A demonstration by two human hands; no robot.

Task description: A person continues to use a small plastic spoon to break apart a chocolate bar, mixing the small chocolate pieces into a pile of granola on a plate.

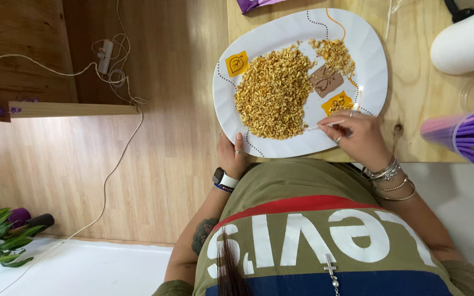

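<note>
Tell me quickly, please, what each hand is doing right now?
Left hand: gripping the rim of the white oval plate.
Right hand: closed on a thin white stick.

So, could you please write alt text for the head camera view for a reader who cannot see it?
A person's left hand grips the near rim of a white oval plate heaped with golden crumbs, while the right hand holds a thin white stick over it. The plate sits on a wooden table beside purple straws.

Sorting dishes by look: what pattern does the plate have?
White plate with orange leaf squares, brown dotted lines; head view.
</note>
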